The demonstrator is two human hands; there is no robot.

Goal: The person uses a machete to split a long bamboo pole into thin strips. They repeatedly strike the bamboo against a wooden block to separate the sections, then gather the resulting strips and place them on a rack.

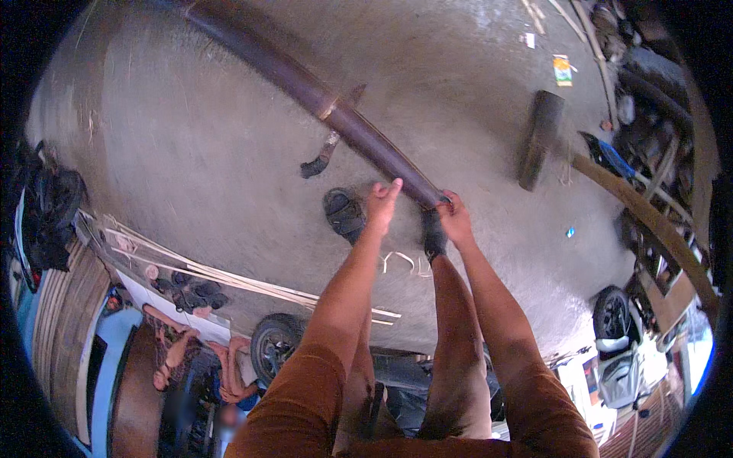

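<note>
A long dark brown bamboo pole [370,145], with a pale ring at one node, slants from the far left toward my feet. My right hand [456,219] grips its near end, fingers curled over the rim. Just left of that end, my left hand [383,206] is raised with its fingers apart, holding nothing; whether a fingertip brushes the pole I cannot tell. A large knife [324,155] with a dark handle lies across beneath the pole, its blade tip poking out on the far side. Black footwear [434,233] shows below the near end.
A short dark log [542,140] lies on the concrete floor at right. Pale split strips [252,286] stretch along the left, near a wheel [276,343]. A person [174,355] sits at lower left. Scrap wood [649,206] and another wheel [612,309] line the right.
</note>
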